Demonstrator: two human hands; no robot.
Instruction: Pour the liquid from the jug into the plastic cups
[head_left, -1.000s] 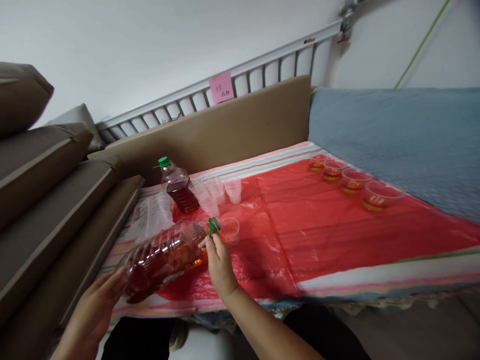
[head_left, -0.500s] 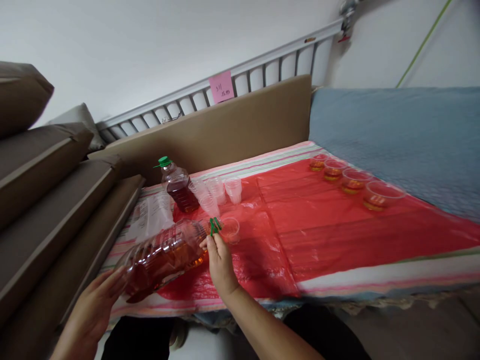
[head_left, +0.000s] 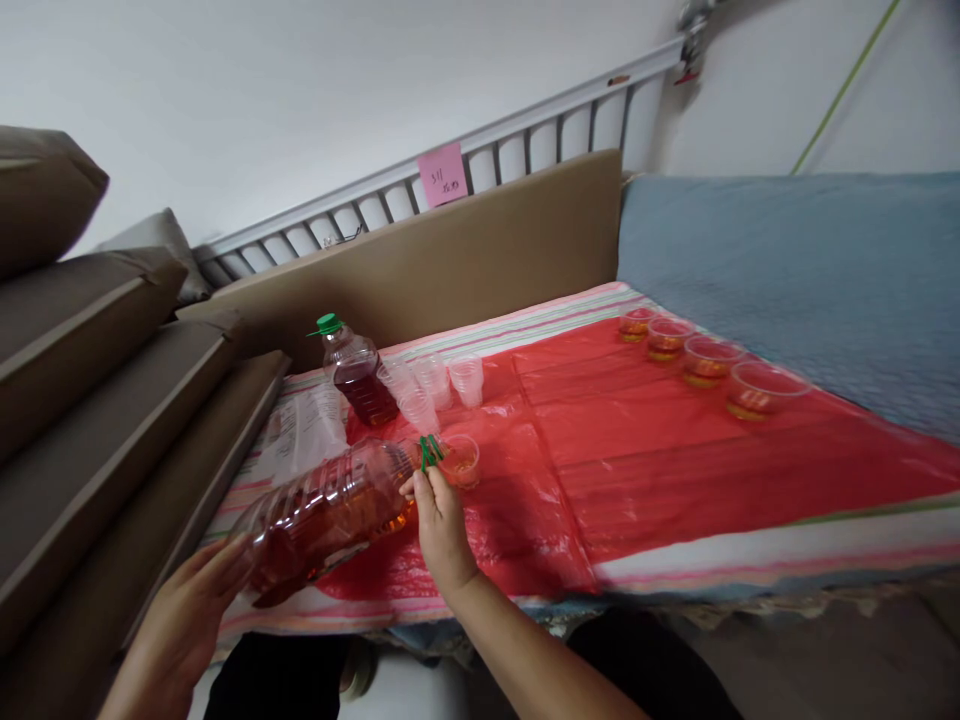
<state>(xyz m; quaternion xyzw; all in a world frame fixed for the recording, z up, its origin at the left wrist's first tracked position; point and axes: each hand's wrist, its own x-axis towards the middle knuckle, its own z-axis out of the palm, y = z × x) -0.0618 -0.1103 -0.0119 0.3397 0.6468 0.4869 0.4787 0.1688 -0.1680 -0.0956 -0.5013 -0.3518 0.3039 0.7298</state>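
Note:
A large clear plastic bottle (head_left: 330, 505) of amber liquid lies tilted between my hands, its neck pointing right. My left hand (head_left: 196, 590) grips the bottle's base end. Close to the green ring at the neck, my right hand (head_left: 439, 520) is closed, fingers pinched on the neck area. The mouth is over the rim of a clear plastic cup (head_left: 463, 468), which has some amber liquid in it. Behind stand stacks of clear plastic cups (head_left: 416, 390) and a second bottle (head_left: 358, 375) of dark red liquid with a green cap.
Several cups with amber liquid (head_left: 705, 362) stand in a row at the right on a red plastic sheet (head_left: 592, 440). Brown cushions (head_left: 112, 370) are piled at the left. A brown panel (head_left: 465, 265) and a radiator (head_left: 517, 150) with a pink note stand behind.
Amber liquid now shows in the cup under the bottle's mouth, where it looked clear before. My hands and the tilted bottle have hardly moved.

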